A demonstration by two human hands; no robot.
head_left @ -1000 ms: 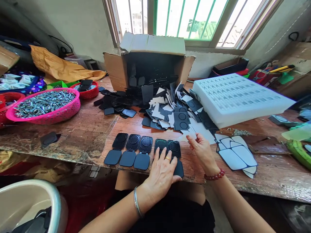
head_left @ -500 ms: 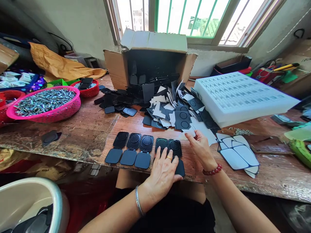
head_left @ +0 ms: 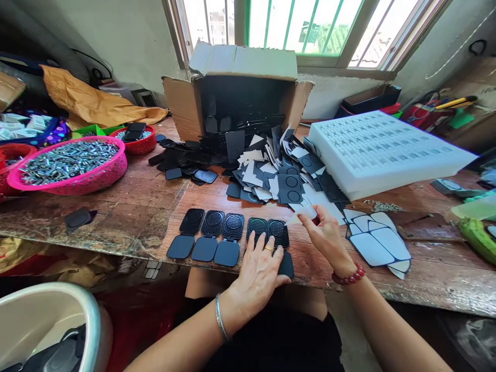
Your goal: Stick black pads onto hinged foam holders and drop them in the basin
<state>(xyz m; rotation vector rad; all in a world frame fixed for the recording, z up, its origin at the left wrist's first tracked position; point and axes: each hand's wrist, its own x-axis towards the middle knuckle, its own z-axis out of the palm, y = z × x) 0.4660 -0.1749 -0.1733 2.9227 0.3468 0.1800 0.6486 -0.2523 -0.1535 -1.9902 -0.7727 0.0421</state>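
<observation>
My left hand [head_left: 258, 263] lies flat with its fingers spread over the two right-most black hinged cases, hiding most of their lower halves. The grid-patterned upper half of one case [head_left: 279, 232] shows beyond its fingertips. To the left, three more opened cases [head_left: 204, 249] lie in a row, patterned halves away from me and smooth halves towards me. My right hand [head_left: 323, 235] pinches a thin white slip of paper [head_left: 303, 214] between thumb and fingers, just above the table. Behind it lies a heap of black cards with ring outlines [head_left: 290, 188] and white pieces.
A cardboard box [head_left: 182, 106] with black parts opens towards me. A white foam block [head_left: 349, 181] stands right, near rounded white plates with dark edges [head_left: 377, 250]. Left are a pink basket [head_left: 124, 165] of metal pins and a red basket [head_left: 149, 144]. A pale tub [head_left: 95, 320] stands below.
My right hand has shifted slightly right, and the white slip in its pinch now shows clearly above the table. My left hand stays on the cases.
</observation>
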